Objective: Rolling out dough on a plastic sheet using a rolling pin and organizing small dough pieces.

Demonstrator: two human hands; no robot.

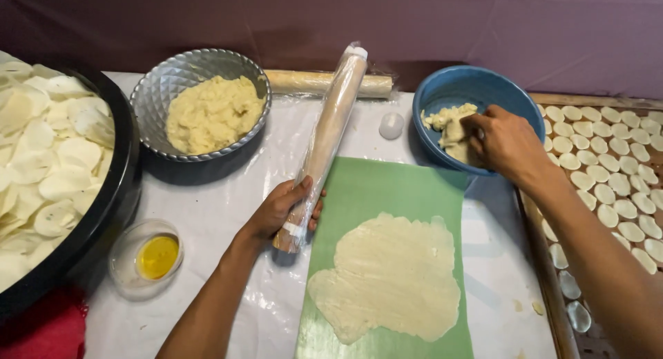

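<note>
The left hand [280, 208] closes around the lower end of a wooden rolling pin [324, 141] wrapped in clear plastic film, thumb over the top and fingers curled beneath. The pin's lower end rests at the left edge of a green mat [387, 186], and its long axis runs up and to the right, away from the person, with the white-capped far end pointing toward the back wall.

The right hand [507, 143] reaches into a blue bowl [469, 90], fingers bent down and pressed into the pale dough scraps [450, 128] lying inside; whether it has closed on a lump cannot be told.

On the green mat lies a thin, irregular sheet of rolled dough [390, 276], its long side running toward the person. The mat sits on a tabletop [221, 207] covered with clear plastic sheeting.

Behind the pin, a second roll [321, 84] lies crosswise along the back edge. A small clear round cap [391, 125] sits just left of the blue bowl. A faceted metal bowl [173, 83] holds a mound of yellowish dough [213, 114]. Near the left forearm stands a small clear cup of yellow oil [157, 257]. At far left a large black basin [114, 200] is heaped with pale cut rounds [48, 166]. To the right, a tray [545, 276] carries rows of small dough discs [615, 166].
</note>
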